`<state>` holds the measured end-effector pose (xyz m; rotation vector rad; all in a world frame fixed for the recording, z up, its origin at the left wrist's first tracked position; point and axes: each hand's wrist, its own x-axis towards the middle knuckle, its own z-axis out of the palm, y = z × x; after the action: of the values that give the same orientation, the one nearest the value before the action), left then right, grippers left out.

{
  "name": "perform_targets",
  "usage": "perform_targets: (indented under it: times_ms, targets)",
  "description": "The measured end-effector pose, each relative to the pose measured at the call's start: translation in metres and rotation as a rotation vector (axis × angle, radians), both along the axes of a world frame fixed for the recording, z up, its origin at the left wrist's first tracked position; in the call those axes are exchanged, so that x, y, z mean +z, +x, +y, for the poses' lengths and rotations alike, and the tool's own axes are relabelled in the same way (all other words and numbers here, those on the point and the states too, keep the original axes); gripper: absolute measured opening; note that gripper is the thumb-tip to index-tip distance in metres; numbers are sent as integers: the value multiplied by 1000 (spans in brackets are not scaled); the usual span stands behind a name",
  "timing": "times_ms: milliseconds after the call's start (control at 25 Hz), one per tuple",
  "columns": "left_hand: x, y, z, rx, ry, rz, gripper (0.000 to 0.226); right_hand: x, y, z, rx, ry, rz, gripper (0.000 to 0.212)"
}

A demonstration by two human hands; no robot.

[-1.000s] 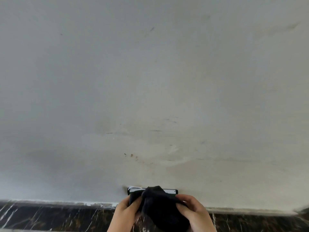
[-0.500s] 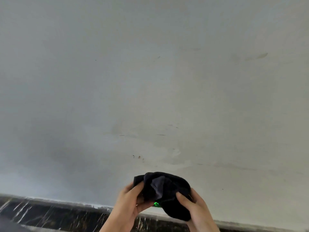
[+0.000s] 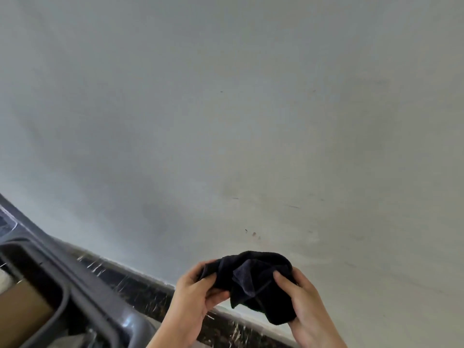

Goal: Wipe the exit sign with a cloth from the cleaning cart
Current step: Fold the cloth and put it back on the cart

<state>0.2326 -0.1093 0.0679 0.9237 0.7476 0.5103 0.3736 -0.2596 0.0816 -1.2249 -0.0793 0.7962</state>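
From the head camera, both hands hold a dark cloth (image 3: 256, 282) bunched up in front of a pale grey wall (image 3: 226, 121). The left hand (image 3: 198, 295) pinches the cloth's left edge, thumb on the near side and fingers curled behind, while the right hand (image 3: 298, 305) cups the lower right of the bundle with its thumb pressed into the folds and its fingers closed underneath. Held between two hands like this, away from the wall, the cloth looks as if it is being refolded or gathered, probably to get a fresh face or to put it away. The exit sign cannot be seen; it may lie behind the cloth and hands or below the frame, and I cannot tell which. A dark marbled skirting (image 3: 140, 285) runs along the wall's foot. At lower left stands the grey cleaning cart (image 3: 82, 292), near the left forearm, with something tan in its tray. Nothing stands between hands and wall.
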Motion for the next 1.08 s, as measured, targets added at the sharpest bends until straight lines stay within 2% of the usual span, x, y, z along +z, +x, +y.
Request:
perform_targets:
  times_ms: [160,320,480,680,880,1080]
  targets:
    - [0,-43,21,147,-28,12,21,1,-21,46,120,-77,-50,14]
    - [1,-92,42,310,2,44,18,-1,-53,101,241,-116,-90,10]
    - [-3,-151,64,474,67,173,13,-1,-93,156,368,-121,-141,9]
    - [-11,-205,89,629,-4,150,12,-2,-138,216,539,-90,-147,7]
    - [-25,-233,112,708,-81,141,10,-15,-160,262,617,-96,-172,7]
    - [-46,-239,123,736,-129,190,9,-45,-165,290,618,-172,-288,3]
